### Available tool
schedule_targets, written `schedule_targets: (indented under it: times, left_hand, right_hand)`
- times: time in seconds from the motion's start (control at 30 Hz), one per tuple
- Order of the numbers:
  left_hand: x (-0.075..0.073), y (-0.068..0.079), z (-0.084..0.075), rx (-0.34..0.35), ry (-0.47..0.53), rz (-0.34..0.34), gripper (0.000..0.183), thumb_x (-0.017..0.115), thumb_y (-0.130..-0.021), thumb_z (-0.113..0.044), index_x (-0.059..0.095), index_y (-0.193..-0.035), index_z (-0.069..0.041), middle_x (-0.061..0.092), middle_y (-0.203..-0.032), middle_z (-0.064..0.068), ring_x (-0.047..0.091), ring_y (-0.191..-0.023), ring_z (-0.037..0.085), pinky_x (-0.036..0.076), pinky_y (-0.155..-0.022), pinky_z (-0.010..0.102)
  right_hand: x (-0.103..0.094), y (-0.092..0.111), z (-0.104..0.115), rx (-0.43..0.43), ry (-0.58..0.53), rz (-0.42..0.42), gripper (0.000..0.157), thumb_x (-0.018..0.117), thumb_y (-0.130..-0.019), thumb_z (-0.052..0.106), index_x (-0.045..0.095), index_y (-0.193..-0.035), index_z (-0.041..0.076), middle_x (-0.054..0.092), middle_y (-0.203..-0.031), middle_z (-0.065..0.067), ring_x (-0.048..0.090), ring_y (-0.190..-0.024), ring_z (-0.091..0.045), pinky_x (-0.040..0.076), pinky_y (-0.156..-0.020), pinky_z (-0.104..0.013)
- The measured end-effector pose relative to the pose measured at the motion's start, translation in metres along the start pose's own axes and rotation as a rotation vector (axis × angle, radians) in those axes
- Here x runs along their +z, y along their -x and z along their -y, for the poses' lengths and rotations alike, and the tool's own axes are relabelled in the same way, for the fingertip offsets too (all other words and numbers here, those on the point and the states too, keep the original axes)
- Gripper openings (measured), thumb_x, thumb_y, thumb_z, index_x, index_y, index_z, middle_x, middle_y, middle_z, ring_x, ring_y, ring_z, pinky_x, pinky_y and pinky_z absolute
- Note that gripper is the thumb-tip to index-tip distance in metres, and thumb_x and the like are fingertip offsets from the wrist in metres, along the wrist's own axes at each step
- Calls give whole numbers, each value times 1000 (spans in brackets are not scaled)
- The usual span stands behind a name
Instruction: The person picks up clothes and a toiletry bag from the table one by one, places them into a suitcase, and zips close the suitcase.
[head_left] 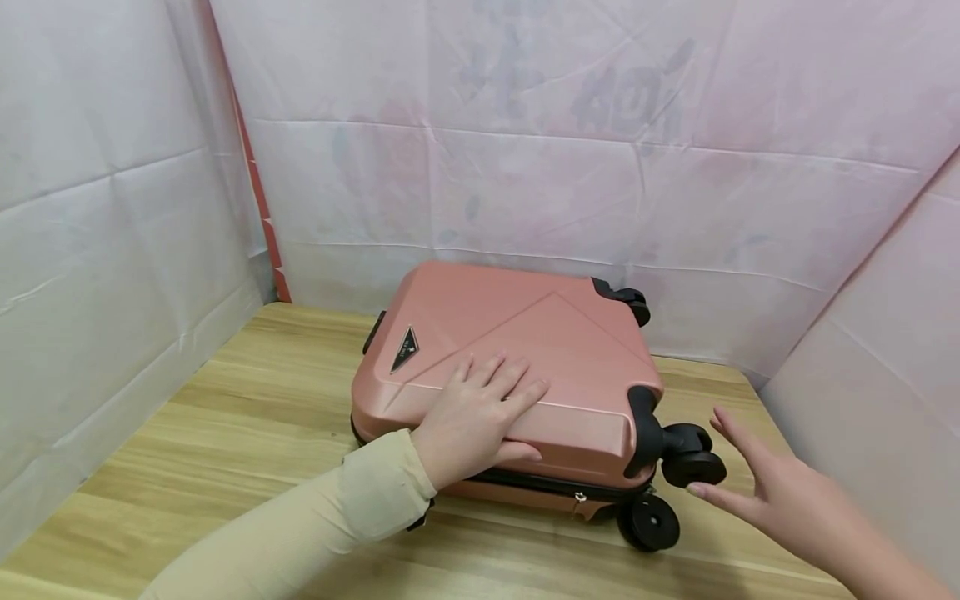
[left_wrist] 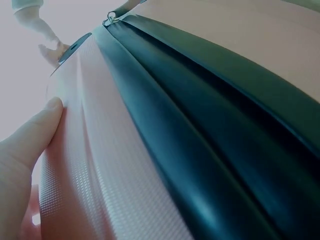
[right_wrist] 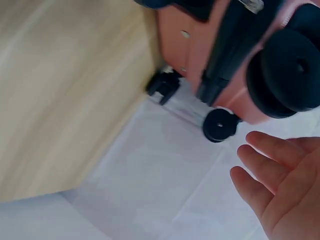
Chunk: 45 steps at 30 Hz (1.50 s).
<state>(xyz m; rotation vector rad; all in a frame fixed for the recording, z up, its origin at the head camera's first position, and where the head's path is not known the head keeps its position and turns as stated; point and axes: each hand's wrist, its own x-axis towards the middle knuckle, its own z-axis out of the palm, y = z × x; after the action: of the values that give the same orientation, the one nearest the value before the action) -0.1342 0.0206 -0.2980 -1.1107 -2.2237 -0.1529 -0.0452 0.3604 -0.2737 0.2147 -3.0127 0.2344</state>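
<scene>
A pink hard-shell suitcase [head_left: 525, 333] lies flat on the wooden table [head_left: 225, 417], its wheels toward the right. My left hand [head_left: 483, 417] rests on its top near the front edge, fingers spread and fairly straight. In the left wrist view, the thumb [left_wrist: 37, 127] touches the ribbed shell beside the dark zipper band [left_wrist: 165, 110]. My right hand [head_left: 787, 492] is held off the suitcase, thumb and fingers apart, close to the upper front wheel [head_left: 693, 467]. In the right wrist view, that hand's fingers [right_wrist: 267, 165] are extended and hold nothing.
A lower front wheel [head_left: 649, 523] stands near the tabletop, and another wheel [head_left: 636, 306] is at the back right corner. A zipper pull [head_left: 580, 497] hangs at the front. Pale printed sheets [head_left: 487, 183] enclose the table's back and sides.
</scene>
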Motion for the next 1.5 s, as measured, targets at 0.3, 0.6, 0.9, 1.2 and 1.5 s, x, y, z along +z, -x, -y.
schedule_targets:
  times: [0.3, 0.6, 0.9, 1.2, 1.5]
  left_hand:
    - [0, 0, 0, -2, -3, 4, 73, 58, -76, -67, 52, -132, -21, 51, -131, 8, 48, -118, 32, 37, -95, 54]
    - [1, 0, 0, 0, 1, -12, 73, 58, -76, -67, 53, -131, -20, 52, -131, 9, 49, -118, 33, 37, -95, 54]
    - [2, 0, 0, 2, -5, -17, 73, 58, -75, -67, 53, -131, -20, 52, -131, 9, 49, -118, 33, 38, -94, 54]
    - [1, 0, 0, 2, -21, -20, 73, 57, -75, -68, 53, -131, -21, 52, -130, 9, 50, -117, 33, 38, -95, 53]
    - [2, 0, 0, 0, -18, -18, 73, 57, -76, -68, 53, -131, -21, 52, -131, 8, 50, -117, 33, 38, -95, 53]
  right_hand:
    - [31, 8, -25, 49, -67, 54, 87, 69, -82, 41, 32, -136, -15, 60, -103, -31, 57, -67, -19, 45, -59, -40]
    - [59, 10, -13, 67, -127, 188, 72, 64, -85, 45, 43, -137, 0, 65, -94, -19, 61, -71, -23, 48, -60, -43]
    - [75, 6, 13, 30, -126, 125, 60, 63, -84, 48, 59, -123, 2, 61, -117, -16, 60, -101, -35, 47, -78, -51]
    - [76, 0, 21, 100, -193, 116, 37, 62, -89, 37, 65, -112, 8, 65, -107, -10, 63, -96, -30, 49, -76, -48]
    - [80, -1, 24, 93, -182, 35, 4, 65, -88, 19, 67, -89, 17, 65, -87, 6, 62, -78, -13, 50, -68, -36]
